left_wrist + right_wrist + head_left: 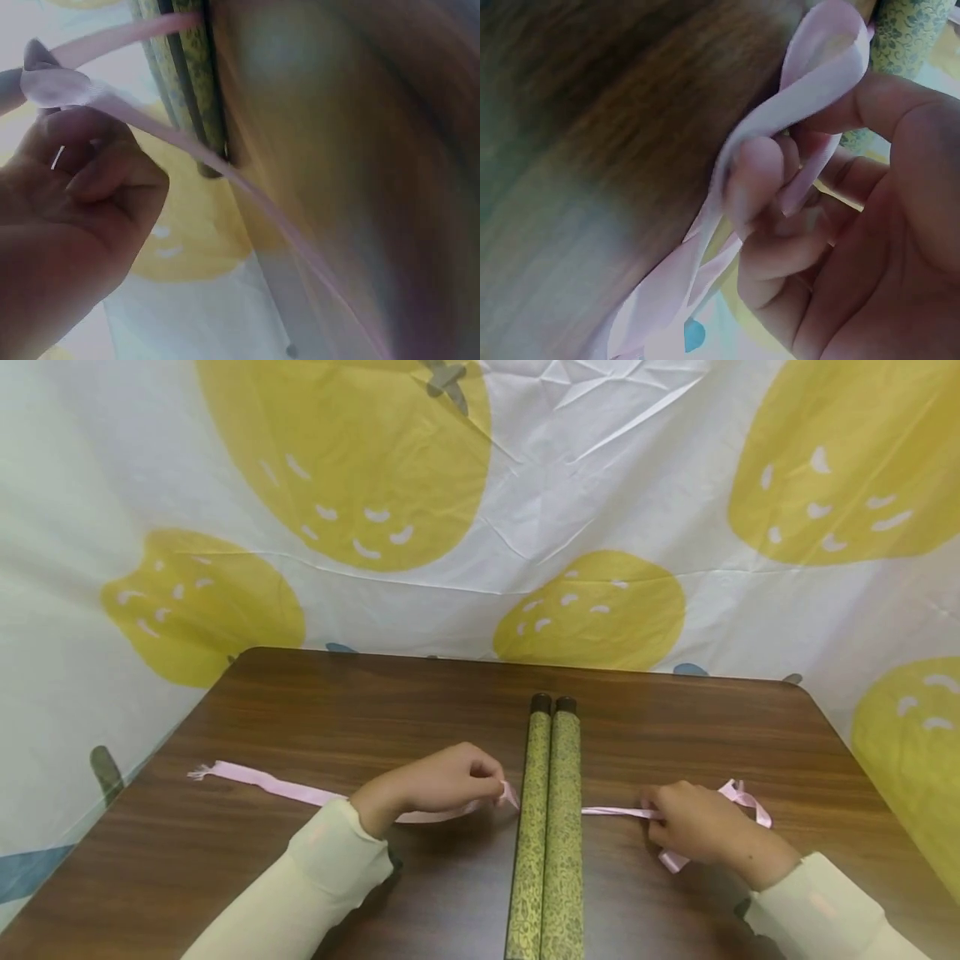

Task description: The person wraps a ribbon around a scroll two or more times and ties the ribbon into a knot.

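A scroll (566, 827), its two rolls side by side in green-gold patterned covering with black end caps, lies lengthwise on the table. Pink ribbon (285, 788) comes out on both sides of it; whatever part lies at the rolls is hidden. Left of the scroll, my left hand (453, 781) pinches the ribbon between thumb and fingertips, its frayed tail trailing out to the left. On the other side my right hand (690, 822) grips the ribbon, drawn straight from the scroll. Loops of pink ribbon (810, 105) hang about its curled fingers in the right wrist view.
The brown wood-grain table (360, 693) has rounded far corners. Right behind its far edge hangs a white cloth (600, 460) printed with large yellow lemons, which also runs along the left side. Loose ribbon ends (750, 802) lie beyond my right hand.
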The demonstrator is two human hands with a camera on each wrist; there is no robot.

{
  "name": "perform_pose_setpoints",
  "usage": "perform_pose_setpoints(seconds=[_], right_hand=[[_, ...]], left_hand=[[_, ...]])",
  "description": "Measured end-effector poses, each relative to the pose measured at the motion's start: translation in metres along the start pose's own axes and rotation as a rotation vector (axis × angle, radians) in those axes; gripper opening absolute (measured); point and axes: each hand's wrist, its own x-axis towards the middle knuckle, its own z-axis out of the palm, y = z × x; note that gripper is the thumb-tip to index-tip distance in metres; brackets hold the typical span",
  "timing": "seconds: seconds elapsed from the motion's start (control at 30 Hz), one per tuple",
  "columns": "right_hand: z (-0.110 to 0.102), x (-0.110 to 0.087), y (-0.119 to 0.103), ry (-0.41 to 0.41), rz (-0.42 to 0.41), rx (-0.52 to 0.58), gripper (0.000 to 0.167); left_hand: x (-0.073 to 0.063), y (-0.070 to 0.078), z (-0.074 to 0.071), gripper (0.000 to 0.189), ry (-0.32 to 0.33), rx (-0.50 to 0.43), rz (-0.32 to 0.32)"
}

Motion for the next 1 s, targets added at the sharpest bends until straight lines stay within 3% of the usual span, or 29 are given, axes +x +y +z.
perform_pose_setpoints(seconds=[0.33,0.7,1.0], right_hand=[[0.000,0.000,0.001,-0.047,-0.030,0.029,0.016],[0.002,-0.003,-0.002,-0.046,-0.030,0.015,0.012],[0.002,-0.002,-0.003,-0.023,-0.019,-0.012,0.011]], left_hand=[[0.015,0.009,0.010,0.019,0.119,-0.135,0.121],[0.027,0.020,0.022,0.024,0.107,-0.368,0.143],[0.040,0.025,0.031,0.022,0.147,-0.339,0.180]])
